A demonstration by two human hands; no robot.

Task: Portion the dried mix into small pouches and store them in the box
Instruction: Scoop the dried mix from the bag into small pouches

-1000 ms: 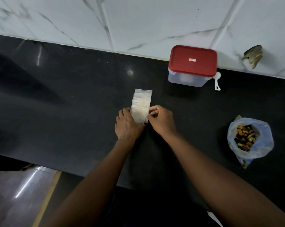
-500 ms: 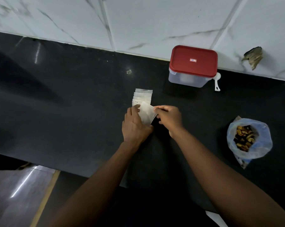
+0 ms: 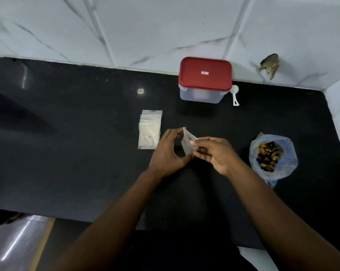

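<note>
We hold one empty pouch (image 3: 187,143) over the tabletop (image 3: 67,153), between the stack (image 3: 149,132) and the mix bag (image 3: 272,155). It's thin clear film: probably near weightless, floppy and slick, so best taken at the mouth edges. Grip: left hand (image 3: 168,153) and right hand (image 3: 217,153) both pinch it, one per side.

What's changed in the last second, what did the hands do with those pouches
One pouch has come off the stack, moved right. The left hand and right hand, both on the stack a second ago, now pinch that pouch between them, clear of the stack. The stack, the lidded box, the scoop and the open bag of mix have stayed put.
</note>
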